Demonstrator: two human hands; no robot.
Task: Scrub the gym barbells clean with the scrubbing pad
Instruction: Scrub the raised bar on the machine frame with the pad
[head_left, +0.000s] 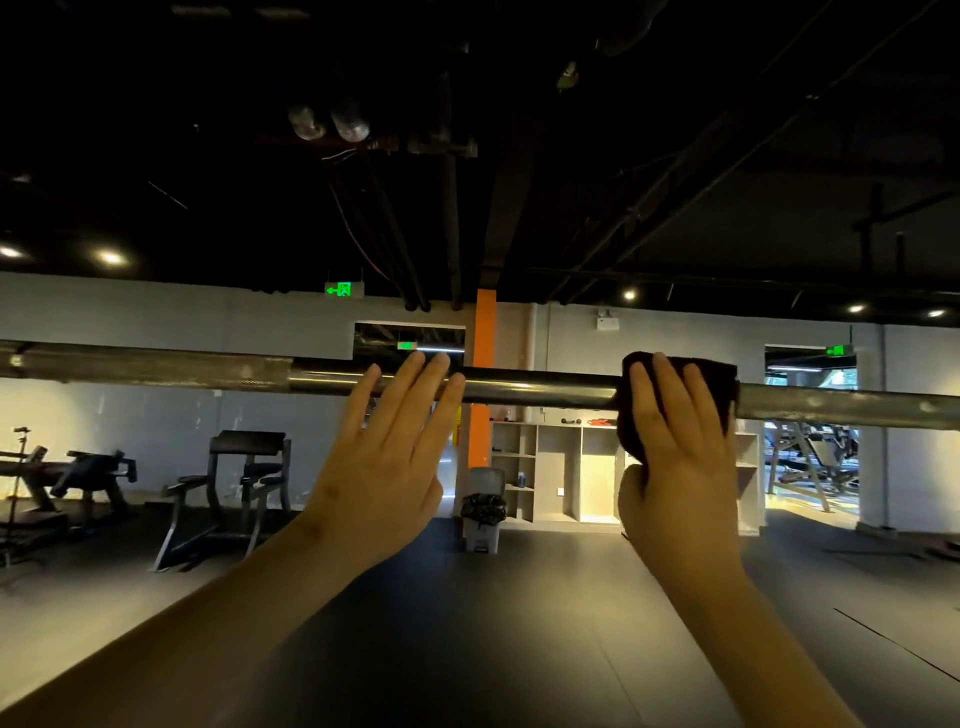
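Forearms (218, 634) come up from the bottom of the frame. Right hand (680, 467) clasps pad (719, 379), fingers over the top and thumb below, folding it round bar (540, 392) right of centre; I judge the wrap puts more scrub face on the steel. Left hand (387, 462) is released, fingers straight, tips resting on the smooth stretch at mid-frame, likely steadying the bar against the rub. Bar crosses the frame level, knurled toward the left edge. Behind: bench (244, 483) at lower left, bin (483, 514) and shelves (558, 467) below centre.
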